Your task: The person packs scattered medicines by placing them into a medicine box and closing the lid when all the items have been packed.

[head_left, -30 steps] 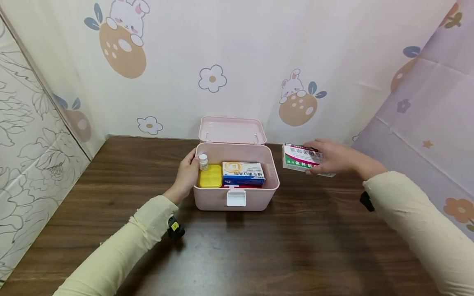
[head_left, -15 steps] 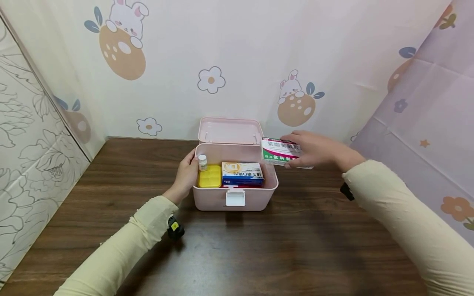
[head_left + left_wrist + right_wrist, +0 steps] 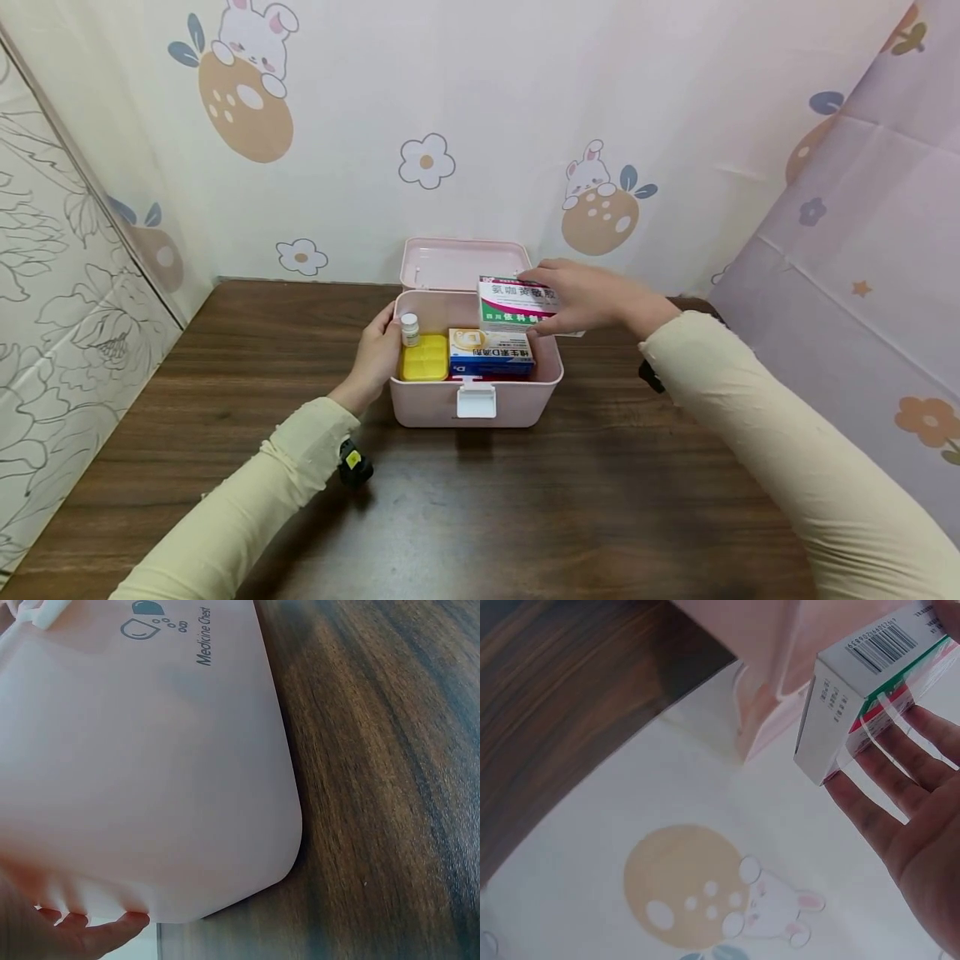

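Observation:
A pink medicine chest (image 3: 427,404) stands on the table with its lid (image 3: 465,265) raised at the back. My left hand (image 3: 375,357) holds its left side near the rim; in the left wrist view, fingertips (image 3: 131,921) lie along the outer wall. Between thumb and fingers, my right hand (image 3: 592,298) grips a white, green and magenta medicine box (image 3: 510,304) over the chest's right rear part. The right wrist view shows the barcode side of this medicine box (image 3: 881,656). Inside the chest are a small white bottle (image 3: 409,330), a yellow pill organizer (image 3: 425,358) and a blue-and-white vitamin D box (image 3: 491,352).
Something red (image 3: 480,377) shows beneath the vitamin D box. A white latch (image 3: 476,402) hangs on the chest's front. Behind the dark wooden table (image 3: 480,517) is a patterned curtain (image 3: 352,167), close to the raised lid.
My right hand has carried the medicine box leftward, from beside the chest to above its right rear part. The left hand stays at the chest's left side.

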